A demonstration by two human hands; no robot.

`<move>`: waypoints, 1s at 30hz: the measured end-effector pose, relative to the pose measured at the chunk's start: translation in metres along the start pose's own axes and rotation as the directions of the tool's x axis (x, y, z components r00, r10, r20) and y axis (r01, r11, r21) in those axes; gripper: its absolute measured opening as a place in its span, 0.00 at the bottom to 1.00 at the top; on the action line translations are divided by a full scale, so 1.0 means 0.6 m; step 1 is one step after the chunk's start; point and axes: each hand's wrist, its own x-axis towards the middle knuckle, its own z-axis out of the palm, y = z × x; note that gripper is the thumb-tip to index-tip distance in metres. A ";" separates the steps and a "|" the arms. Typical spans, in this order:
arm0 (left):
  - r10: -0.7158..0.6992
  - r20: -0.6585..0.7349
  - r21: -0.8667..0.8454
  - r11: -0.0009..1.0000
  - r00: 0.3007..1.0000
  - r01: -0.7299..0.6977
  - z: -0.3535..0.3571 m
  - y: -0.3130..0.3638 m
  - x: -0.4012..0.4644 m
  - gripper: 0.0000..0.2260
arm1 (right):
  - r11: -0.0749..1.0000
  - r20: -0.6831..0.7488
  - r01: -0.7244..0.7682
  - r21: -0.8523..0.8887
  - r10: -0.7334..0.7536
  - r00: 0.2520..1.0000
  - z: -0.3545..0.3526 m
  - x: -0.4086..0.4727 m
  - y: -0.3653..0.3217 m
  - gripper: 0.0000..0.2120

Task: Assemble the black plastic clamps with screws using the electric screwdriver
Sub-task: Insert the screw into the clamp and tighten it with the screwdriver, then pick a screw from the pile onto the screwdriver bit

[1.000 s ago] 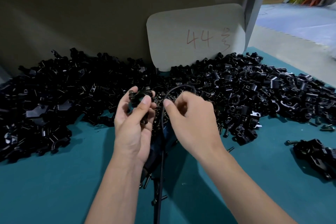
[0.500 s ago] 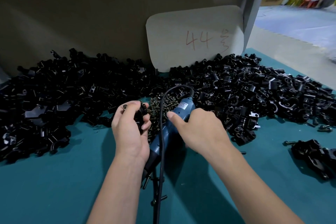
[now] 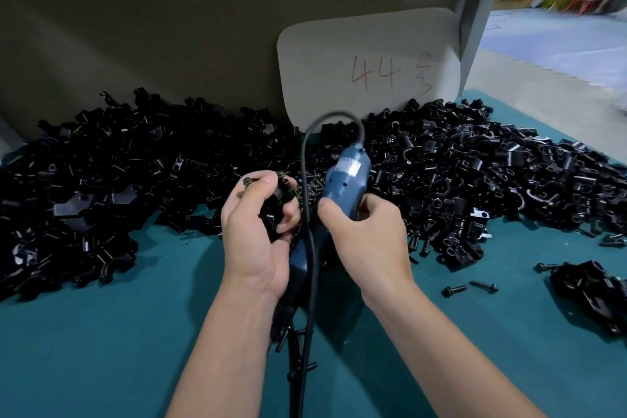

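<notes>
Within the last second the right hand (image 3: 366, 241) has left the clamp and closed its fingers round the blue electric screwdriver (image 3: 342, 187), lifting its cord end up in front of the 44 card (image 3: 369, 68). The left hand (image 3: 258, 234) still grips a black clamp (image 3: 276, 204) just left of the tool, with screws seated. Driving looks to be next. The teal worktop (image 3: 101, 349) carries heaps of clamp parts (image 3: 475, 173) below the card and loose screws (image 3: 454, 289) to its lower right; beyond, a blurred workshop floor with seated people.
</notes>
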 end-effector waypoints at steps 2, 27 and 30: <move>-0.004 0.004 0.012 1.000 1.000 0.004 -0.004 0.007 -0.001 0.04 | 0.991 -0.002 0.133 0.006 -0.133 0.991 -0.001 -0.006 -0.010 0.15; -0.107 -0.044 -0.079 0.991 0.993 0.104 -0.022 0.001 0.000 0.03 | 0.852 0.204 -0.384 0.355 0.330 0.922 -0.150 0.054 -0.107 0.15; -0.122 -0.068 -0.083 0.990 0.990 0.116 -0.023 -0.003 0.002 0.13 | 0.737 0.349 -0.479 0.477 0.341 0.873 -0.173 0.059 -0.115 0.22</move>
